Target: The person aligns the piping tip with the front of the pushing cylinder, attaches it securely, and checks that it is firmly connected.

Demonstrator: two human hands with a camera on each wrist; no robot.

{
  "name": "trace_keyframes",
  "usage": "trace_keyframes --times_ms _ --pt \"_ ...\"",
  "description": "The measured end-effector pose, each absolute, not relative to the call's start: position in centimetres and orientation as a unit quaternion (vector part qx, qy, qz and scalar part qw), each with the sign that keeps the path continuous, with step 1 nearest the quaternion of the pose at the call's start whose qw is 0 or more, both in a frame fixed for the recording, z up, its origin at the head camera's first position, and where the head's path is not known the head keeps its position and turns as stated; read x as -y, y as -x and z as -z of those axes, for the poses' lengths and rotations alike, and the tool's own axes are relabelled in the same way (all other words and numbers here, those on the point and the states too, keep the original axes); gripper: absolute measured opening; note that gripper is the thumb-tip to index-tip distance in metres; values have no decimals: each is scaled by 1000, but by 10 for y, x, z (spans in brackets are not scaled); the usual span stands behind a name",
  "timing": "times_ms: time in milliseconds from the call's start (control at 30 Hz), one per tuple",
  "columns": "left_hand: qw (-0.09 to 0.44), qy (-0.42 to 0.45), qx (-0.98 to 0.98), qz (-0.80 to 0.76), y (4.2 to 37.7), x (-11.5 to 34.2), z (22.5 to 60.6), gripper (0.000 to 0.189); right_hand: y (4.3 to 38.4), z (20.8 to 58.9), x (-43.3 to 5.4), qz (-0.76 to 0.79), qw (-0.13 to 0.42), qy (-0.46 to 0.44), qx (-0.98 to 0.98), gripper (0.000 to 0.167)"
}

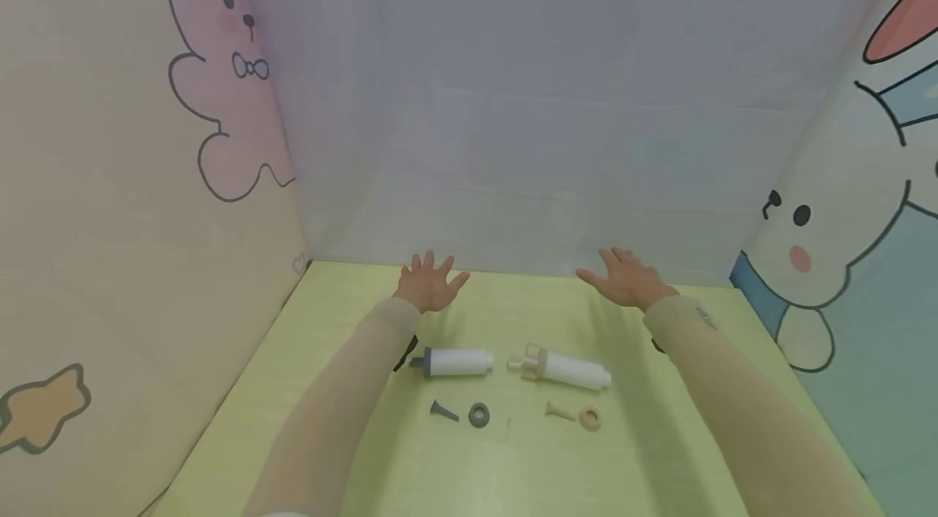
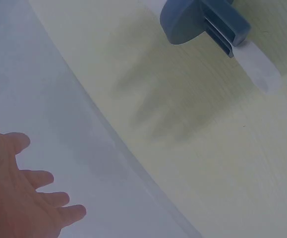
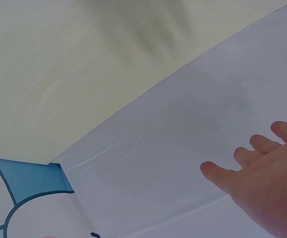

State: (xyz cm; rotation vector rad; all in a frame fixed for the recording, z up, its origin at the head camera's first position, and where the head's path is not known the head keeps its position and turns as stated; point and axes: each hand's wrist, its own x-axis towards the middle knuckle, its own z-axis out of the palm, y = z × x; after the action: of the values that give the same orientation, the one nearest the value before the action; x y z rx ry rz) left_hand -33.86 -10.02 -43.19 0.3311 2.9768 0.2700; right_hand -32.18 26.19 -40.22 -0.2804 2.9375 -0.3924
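The far edge of the yellow table (image 1: pixel 542 476) crosses mid-frame against the pale back wall (image 1: pixel 469 110), with a left panel (image 1: pixel 88 240) and right panel (image 1: pixel 872 419) flanking it; open room separates the hands. Left hand (image 1: pixel 428 285) and right hand (image 1: pixel 628 281) hover near that edge, fingers spread. Below them, lower centre, lie the dark-capped cylinder (image 1: pixel 459 362), nearer the left, and beige-ended cylinder (image 1: pixel 575 371), nearer the right.

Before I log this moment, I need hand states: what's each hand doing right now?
Left hand: open, fingers spread, holding nothing.
Right hand: open, fingers extended, holding nothing.
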Motion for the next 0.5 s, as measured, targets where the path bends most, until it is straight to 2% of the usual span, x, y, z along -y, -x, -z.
trace_keyframes --times_ms 500 --pt "67 -123 -987 -79 339 104 438 74 321 405 -252 121 81 107 -984 98"
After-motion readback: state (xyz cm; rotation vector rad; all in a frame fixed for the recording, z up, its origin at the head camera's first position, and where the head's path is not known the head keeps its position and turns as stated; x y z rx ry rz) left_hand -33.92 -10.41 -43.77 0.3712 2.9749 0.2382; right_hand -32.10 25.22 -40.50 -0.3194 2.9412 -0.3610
